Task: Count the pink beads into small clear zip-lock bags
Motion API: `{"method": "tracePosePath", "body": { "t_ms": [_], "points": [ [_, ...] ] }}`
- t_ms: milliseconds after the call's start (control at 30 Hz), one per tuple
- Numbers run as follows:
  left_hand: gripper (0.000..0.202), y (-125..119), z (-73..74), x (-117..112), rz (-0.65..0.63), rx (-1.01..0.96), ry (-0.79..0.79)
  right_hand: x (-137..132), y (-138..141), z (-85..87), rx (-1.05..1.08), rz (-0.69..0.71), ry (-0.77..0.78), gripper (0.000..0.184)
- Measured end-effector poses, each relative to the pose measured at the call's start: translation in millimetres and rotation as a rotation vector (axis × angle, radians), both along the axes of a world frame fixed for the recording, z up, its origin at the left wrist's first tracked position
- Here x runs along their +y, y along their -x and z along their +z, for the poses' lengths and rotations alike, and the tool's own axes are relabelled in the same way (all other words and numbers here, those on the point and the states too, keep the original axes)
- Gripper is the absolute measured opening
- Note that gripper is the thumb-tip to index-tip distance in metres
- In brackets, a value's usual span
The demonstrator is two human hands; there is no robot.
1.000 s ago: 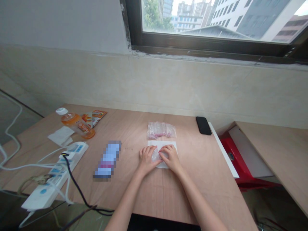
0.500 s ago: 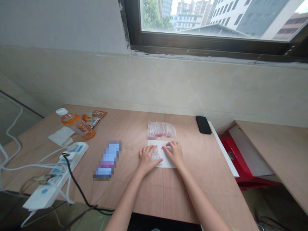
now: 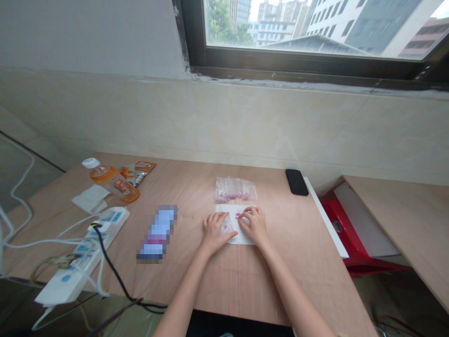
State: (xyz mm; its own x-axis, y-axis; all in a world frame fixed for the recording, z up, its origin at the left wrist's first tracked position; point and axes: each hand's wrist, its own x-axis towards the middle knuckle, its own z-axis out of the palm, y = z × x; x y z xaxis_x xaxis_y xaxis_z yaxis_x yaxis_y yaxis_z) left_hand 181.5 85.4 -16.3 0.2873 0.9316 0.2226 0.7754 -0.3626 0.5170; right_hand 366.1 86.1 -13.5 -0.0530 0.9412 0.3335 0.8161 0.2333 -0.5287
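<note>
On the table lies a white sheet of paper [image 3: 242, 240] with both hands over it. My left hand [image 3: 214, 230] rests at its left side, with thumb and fingers around a small clear plastic bag [image 3: 225, 226] that has a pinkish edge line. Several small pink beads [image 3: 237, 216] lie on the upper middle of the paper. At these beads are the bent thumb and index finger of my right hand [image 3: 255, 225], closed in a pinch; a bead at the fingertips is partly hidden. Just behind the paper, clear zip bags [image 3: 235, 188] hold more pink beads.
To the left are a blurred-out phone [image 3: 157, 233], a white power strip [image 3: 84, 257] with cables, an orange drink bottle [image 3: 114, 181], a tissue [image 3: 90, 199] and a snack wrapper [image 3: 143, 171]. A black phone [image 3: 296, 182] lies at the right edge; beyond is a red stool [image 3: 345, 229].
My right index finger has bent and drawn back a little, so more pink beads show beside the fingertips. My left hand and the plastic bag stay in place.
</note>
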Motion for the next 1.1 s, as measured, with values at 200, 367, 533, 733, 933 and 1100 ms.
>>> {"method": "tracePosePath", "body": {
  "t_ms": [200, 367, 533, 733, 933, 1100],
  "points": [
    [0.062, 0, 2.3, -1, 0.002, -0.008, -0.004, -2, 0, 4.1, 0.055, 0.015, 0.005, 0.01],
    [0.063, 0, 1.7, 0, -0.001, -0.026, 0.002, -4, 6, 12.6, 0.117, 0.095, 0.033, 0.01],
    [0.06, -1, 0.8, 0, 0.002, -0.032, -0.016, -4, 14, 17.5, 0.164, 0.199, 0.074, 0.011],
    [0.063, 0, 0.1, 0, 0.002, -0.009, -0.01, 1, 7, 5.2, 0.114, 0.039, 0.078, 0.014],
    [0.064, -1, 0.3, 0, 0.014, -0.006, -0.003, 4, 7, -2.4, -0.027, -0.086, 0.023, 0.017],
    [0.064, -1, 1.4, 0, 0.011, -0.003, -0.003, 4, 10, -1.0, -0.049, -0.098, 0.014, 0.014]
  ]
}}
